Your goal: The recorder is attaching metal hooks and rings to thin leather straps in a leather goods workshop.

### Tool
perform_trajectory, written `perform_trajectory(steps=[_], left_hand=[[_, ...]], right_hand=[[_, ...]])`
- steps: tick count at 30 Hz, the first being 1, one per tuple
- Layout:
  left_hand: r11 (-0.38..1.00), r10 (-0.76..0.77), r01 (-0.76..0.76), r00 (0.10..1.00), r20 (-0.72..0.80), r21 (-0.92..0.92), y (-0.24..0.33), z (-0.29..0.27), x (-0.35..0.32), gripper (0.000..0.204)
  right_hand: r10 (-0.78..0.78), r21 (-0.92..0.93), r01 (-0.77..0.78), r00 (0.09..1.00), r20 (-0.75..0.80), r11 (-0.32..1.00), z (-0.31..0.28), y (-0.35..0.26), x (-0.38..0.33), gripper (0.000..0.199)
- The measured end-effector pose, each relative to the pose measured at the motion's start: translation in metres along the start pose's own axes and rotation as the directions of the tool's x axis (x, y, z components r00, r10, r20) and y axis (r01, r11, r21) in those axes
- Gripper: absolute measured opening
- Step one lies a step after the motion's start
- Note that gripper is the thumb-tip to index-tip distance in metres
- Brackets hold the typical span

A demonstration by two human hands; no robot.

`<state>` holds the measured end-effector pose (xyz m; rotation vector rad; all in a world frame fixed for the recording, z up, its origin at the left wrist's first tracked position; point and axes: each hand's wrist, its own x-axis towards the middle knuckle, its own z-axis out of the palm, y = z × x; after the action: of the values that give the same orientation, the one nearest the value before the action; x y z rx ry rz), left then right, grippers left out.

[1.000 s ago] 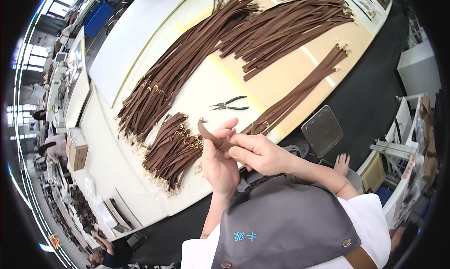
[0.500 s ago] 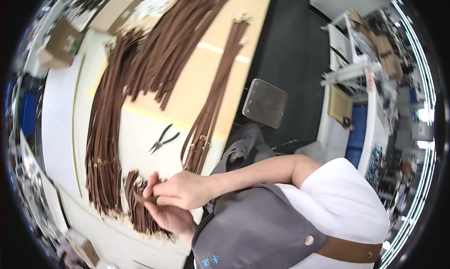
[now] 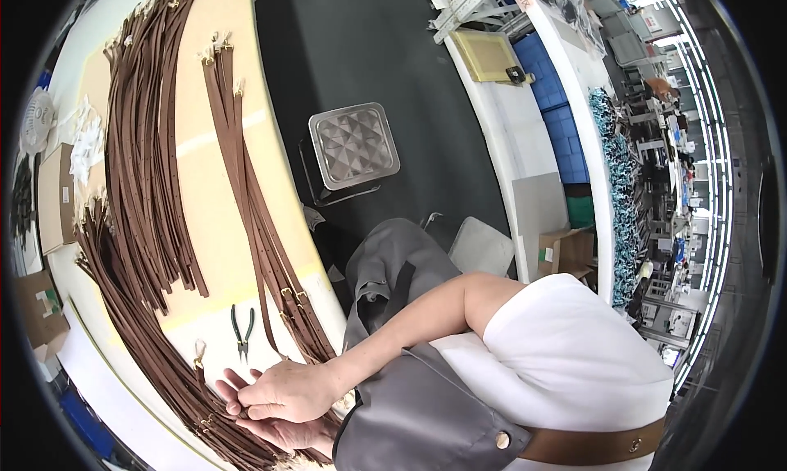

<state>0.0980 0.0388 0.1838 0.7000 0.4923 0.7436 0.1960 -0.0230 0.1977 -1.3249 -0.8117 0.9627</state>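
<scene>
My right hand (image 3: pixel 291 391) bends over my left hand (image 3: pixel 285 432) at the near edge of the table. Between their fingertips they pinch a brown strap (image 3: pixel 202 378), whose end with a gold clasp sticks up beyond them; most of the grip is hidden. Below and left of the hands lies a long bundle of brown straps (image 3: pixel 135 319) with gold buckles. Just past my fingers are pliers (image 3: pixel 243 336) with dark green handles, jaws toward me. To their right rests a smaller group of buckled brown straps (image 3: pixel 250 213), its near end behind my right wrist.
A large pile of brown straps (image 3: pixel 147 143) covers the far table (image 3: pixel 238 110). Cardboard boxes (image 3: pixel 57 199) stand along the left. A metal stool (image 3: pixel 354 147) is on the dark floor right of the table. Farther right, a white shelf (image 3: pixel 492 135) holds blue bins (image 3: pixel 553 114).
My view has swung right, so the table sits farther left and the stool shows fully. Both hands stay together at the strap. The strap's clasped end now shows beyond my fingers.
</scene>
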Motion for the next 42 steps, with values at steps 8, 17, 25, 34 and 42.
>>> perform_trajectory(steps=[8, 17, 25, 34, 42], left_hand=[[0.998, 0.040, -0.041, 0.999, 0.015, 0.046, 0.001, -0.009, -0.006, 0.057], [0.990, 0.043, -0.078, 0.961, -0.275, -0.119, 0.061, -0.025, -0.062, 0.049], [0.908, 0.288, -0.404, 0.795, -0.533, -0.111, 0.036, -0.021, -0.115, 0.043], [0.800, 0.331, -0.590, 0.583, -0.742, -0.107, 0.006, -0.007, -0.113, 0.044], [0.781, 0.365, -0.615, 0.589, -0.721, -0.108, 0.003, 0.001, -0.110, 0.047]], right_hand=[[-0.035, -0.011, 0.035, 0.999, -0.021, 0.999, -0.006, 0.005, -0.003, 0.021], [-0.025, -0.120, 0.078, 0.919, 0.393, 0.990, 0.056, -0.008, -0.007, 0.032], [0.110, -0.284, 0.137, 0.701, 0.704, 0.949, 0.073, -0.006, -0.006, 0.028], [0.253, -0.283, 0.018, 0.394, 0.884, 0.959, 0.080, -0.004, 0.016, 0.025], [0.270, -0.218, -0.197, 0.295, 0.917, 0.956, 0.074, -0.004, 0.026, 0.026]])
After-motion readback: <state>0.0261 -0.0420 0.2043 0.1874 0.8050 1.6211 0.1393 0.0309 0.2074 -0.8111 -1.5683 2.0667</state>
